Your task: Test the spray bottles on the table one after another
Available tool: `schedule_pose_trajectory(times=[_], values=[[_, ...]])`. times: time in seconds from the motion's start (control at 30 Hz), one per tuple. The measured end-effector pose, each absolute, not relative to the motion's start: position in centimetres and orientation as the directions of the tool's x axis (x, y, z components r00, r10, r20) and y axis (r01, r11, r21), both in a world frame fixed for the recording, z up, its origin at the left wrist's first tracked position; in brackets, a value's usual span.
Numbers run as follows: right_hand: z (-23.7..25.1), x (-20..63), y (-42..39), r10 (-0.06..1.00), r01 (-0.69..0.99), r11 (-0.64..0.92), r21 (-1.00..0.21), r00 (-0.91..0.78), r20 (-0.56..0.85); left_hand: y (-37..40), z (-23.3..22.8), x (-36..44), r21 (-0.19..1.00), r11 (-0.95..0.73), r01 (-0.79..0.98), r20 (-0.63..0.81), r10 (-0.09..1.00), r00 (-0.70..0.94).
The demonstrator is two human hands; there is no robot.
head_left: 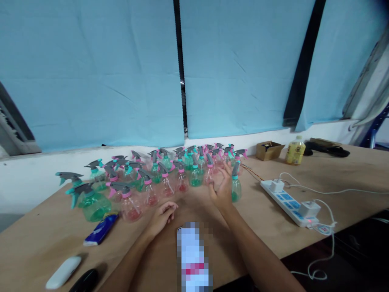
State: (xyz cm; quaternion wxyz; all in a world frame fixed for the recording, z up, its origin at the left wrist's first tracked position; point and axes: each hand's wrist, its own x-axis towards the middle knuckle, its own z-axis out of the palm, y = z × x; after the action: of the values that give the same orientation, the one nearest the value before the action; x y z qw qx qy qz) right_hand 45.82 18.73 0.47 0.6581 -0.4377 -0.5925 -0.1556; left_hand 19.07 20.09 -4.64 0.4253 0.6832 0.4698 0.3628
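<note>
Near edge, 6 o'clock: a blurred phone [194, 259] lies flat on the wooden table [45, 239] btwn both forearms. Left hand [162, 217] rests on the table at 11 o'clock of the phone, fingers loosely curled, holding nothing. Right hand [223, 188] is raised at 1 o'clock, fingers spread apart, empty, just beside a green spray bottle [236, 187] w/ teal collar. Looks like the sorting/arranging step: hand reaching into the bottle cluster [158, 174] behind, 12 o'clock. Next move prob. needs fingers closing round one bottle neck w/o tipping neighbours. Power strip [288, 202] sits at 3 o'clock.
</note>
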Motion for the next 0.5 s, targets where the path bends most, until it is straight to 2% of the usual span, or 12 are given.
schedule_pose_trajectory(times=[0.1, 0.2, 0.27, 0.37, 0.43, 0.5], values=[[0.5, 47.0, 18.9, 0.268, 0.782, 0.401, -0.477, 0.397, 0.878, 20.1, -4.8, 19.0, 0.923, -0.198, 0.330, 0.094, 0.948, 0.305], [-0.2, 48.2, 20.0, 0.292, 0.758, 0.239, -0.607, 0.541, 0.789, 20.0, -4.7, 19.0, 0.922, -0.210, 0.326, 0.107, 0.946, 0.305], [-0.9, 48.8, 21.0, 0.325, 0.682, 0.166, -0.713, 0.645, 0.692, 19.9, -4.6, 19.1, 0.922, -0.215, 0.323, 0.113, 0.945, 0.306], [-2.1, 49.2, 22.4, 0.444, 0.490, 0.084, -0.867, 0.761, 0.473, 19.7, -4.3, 19.3, 0.925, -0.208, 0.319, 0.107, 0.946, 0.307], [-2.6, 49.2, 22.9, 0.492, 0.422, 0.029, -0.906, 0.783, 0.380, 19.6, -4.1, 19.3, 0.925, -0.197, 0.325, 0.095, 0.948, 0.305], [-3.0, 49.1, 23.1, 0.499, 0.415, -0.012, -0.910, 0.791, 0.354, 19.4, -3.9, 19.4, 0.924, -0.191, 0.330, 0.088, 0.949, 0.302]])
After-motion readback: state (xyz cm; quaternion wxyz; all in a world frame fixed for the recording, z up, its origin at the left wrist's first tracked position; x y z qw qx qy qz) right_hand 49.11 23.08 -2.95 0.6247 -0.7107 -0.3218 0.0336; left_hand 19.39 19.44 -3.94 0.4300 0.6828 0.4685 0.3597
